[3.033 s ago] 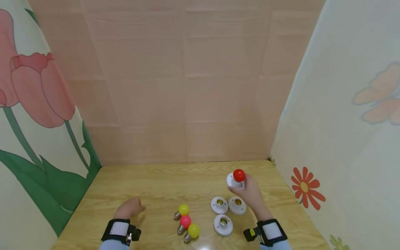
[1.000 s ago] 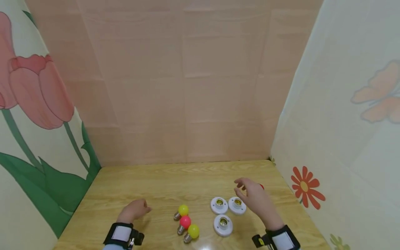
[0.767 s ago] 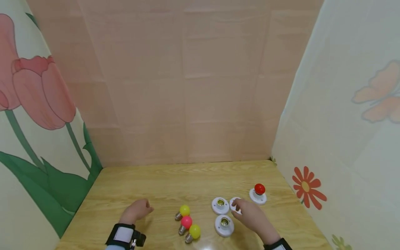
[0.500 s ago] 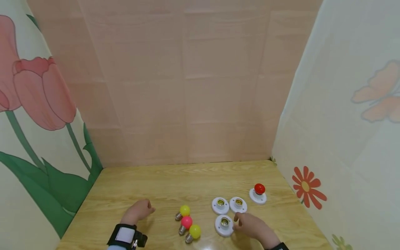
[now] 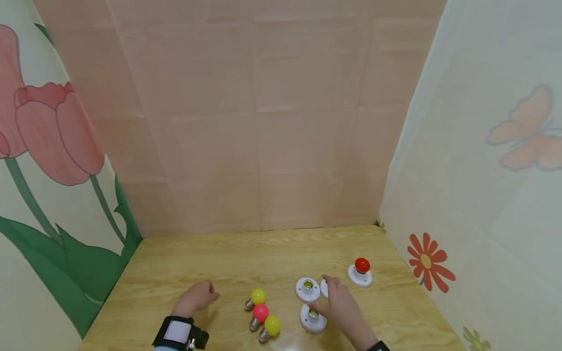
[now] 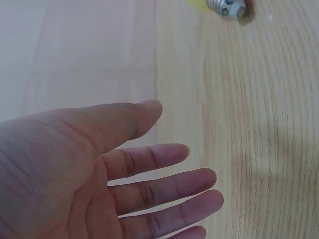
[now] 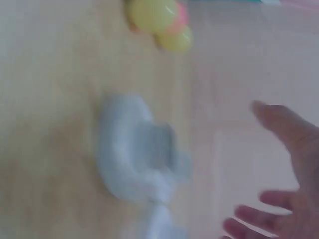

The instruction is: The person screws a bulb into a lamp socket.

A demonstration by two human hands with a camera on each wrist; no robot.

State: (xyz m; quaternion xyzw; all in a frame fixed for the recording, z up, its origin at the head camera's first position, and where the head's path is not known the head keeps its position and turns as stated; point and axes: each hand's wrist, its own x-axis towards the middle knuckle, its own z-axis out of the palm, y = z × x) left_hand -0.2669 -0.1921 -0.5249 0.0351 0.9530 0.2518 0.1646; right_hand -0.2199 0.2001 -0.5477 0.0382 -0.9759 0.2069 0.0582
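One bulb is seated so far as the pictures show: a red bulb point(image 5: 362, 265) stands upright in its white holder point(image 5: 360, 281), at the far right of the group on the wooden table point(image 5: 206, 263). Three bulbs lie loose on their sides in a close row between the hands: a far yellow bulb point(image 5: 257, 296), a pink bulb point(image 5: 260, 313) and a near yellow bulb point(image 5: 272, 325). Nearby, the back holder point(image 5: 307, 294) and the front holder point(image 5: 313, 325) show bare sockets; a third, the covered holder point(image 5: 324, 288), is mostly hidden by the right hand point(image 5: 344, 307), so its socket cannot be checked. By that count, most of the pairing seems left. The right hand is over the holders, thumb and fingers spread apart, gripping nothing. The left hand point(image 5: 195, 298) waits beside the bulbs, fingers relaxed and slightly parted, holding nothing.
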